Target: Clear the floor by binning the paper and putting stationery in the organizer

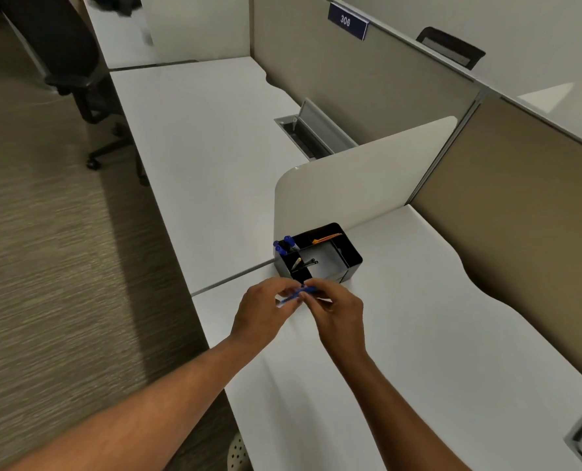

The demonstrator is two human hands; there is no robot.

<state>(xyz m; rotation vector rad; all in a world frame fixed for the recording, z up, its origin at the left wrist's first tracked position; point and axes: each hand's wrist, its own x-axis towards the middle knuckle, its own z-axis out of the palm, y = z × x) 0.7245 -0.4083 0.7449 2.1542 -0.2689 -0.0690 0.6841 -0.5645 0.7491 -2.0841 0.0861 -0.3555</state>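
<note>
Pen above tabletop, at 6 o'clock of organizer | your left hand and right hand both pinch it | light, stiff, slippery: grip mid-barrel, drop tip-first.

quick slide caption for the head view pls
Both hands, left and right, hold a blue pen just in front of the black desk organizer.
</note>
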